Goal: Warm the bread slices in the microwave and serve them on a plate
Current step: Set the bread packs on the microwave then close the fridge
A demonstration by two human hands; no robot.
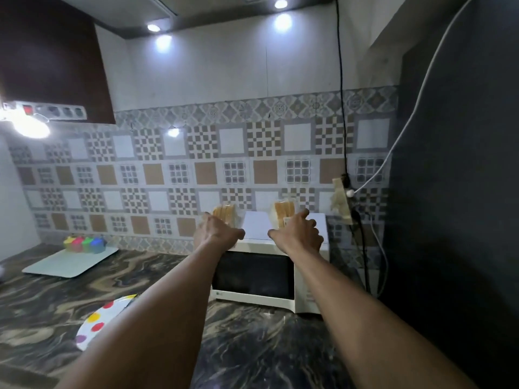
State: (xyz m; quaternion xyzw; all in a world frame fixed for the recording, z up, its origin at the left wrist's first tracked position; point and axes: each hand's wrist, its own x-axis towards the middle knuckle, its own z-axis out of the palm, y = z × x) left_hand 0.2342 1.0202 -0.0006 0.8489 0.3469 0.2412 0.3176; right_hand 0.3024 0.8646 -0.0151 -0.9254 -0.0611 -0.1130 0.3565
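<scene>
Reaching far atop microwave (252, 273), left hand (216, 233) grip clamped on left bread pack (226, 212), right hand (302, 234) on right bread pack (284, 210); slick wrap may slip, falling to bench (252, 349).

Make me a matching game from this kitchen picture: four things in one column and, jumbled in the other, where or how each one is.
1 bread packs
2 spotted plate
3 microwave door
4 coloured tubs

A on the pale tray by the wall
B shut
C on top of the microwave, gripped by the left hand and right hand
D on the counter, partly behind the left arm

Pairs: 1-C, 2-D, 3-B, 4-A
</scene>
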